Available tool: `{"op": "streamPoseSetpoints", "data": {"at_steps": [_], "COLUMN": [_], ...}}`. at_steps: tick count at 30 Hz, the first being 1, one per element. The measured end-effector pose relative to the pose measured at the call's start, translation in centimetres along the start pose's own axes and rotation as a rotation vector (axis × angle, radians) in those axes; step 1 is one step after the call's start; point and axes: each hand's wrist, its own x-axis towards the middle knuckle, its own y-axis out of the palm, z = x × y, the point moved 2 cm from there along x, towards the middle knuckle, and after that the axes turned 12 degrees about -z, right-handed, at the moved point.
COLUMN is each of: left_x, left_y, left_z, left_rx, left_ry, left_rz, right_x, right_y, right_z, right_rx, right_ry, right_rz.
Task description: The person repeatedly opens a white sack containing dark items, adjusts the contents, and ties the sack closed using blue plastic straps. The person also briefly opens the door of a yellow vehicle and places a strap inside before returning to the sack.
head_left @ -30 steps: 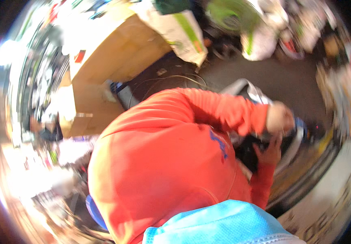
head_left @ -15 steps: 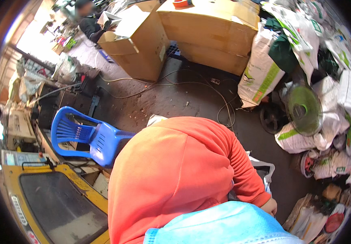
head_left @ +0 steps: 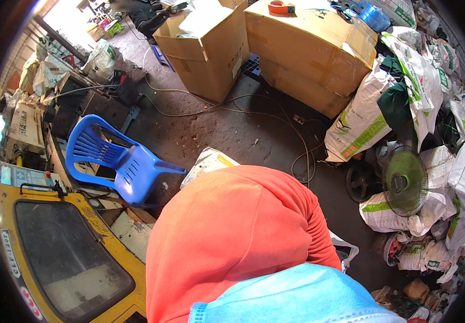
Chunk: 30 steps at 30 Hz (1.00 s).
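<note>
Neither my left hand nor my right hand shows. My orange-red sleeve and top (head_left: 232, 215) fill the lower middle and hide what lies beneath. A light blue face mask (head_left: 297, 296) covers the bottom edge and blocks more of the view. At the right side of my sleeve, the rim of a white bag with a dark inside (head_left: 348, 253) peeks out. Beyond the top of my shoulder lies part of a white sack (head_left: 208, 164) with a yellow-orange stripe, on the floor.
A blue plastic chair (head_left: 135, 172) and a yellow machine with a dark window (head_left: 73, 253) stand left. Cardboard boxes (head_left: 308, 48) are at the back, one bearing a tape roll (head_left: 281, 7). Cables (head_left: 275, 112) cross the floor. Right are a green fan (head_left: 404, 183) and piled white sacks (head_left: 359, 118). A person (head_left: 138, 16) is far left.
The view has shifted, so more of the white sack beyond my shoulder shows. My right hand, visible before at the sleeve's end, is now hidden.
</note>
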Motion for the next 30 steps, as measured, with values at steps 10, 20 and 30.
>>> {"op": "streamPoseSetpoints", "data": {"at_steps": [10,20,30], "left_x": [-1.5,-2.1,-2.2], "left_y": [-1.2,-1.9,-2.2], "left_z": [-0.9,-1.3,-1.5], "left_rx": [0.018,0.039,0.092], "left_ry": [0.028,0.051,0.081], "left_rz": [-0.026,-0.037,-0.052], "right_x": [-0.3,0.3,1.1], "right_y": [-2.9,-2.9,-0.9], "right_z": [-0.7,0.2,1.7], "right_rx": [-0.029,-0.024,-0.005], "right_ry": [0.006,-0.004,-0.037], "right_rz": [-0.012,-0.008,0.0]}}
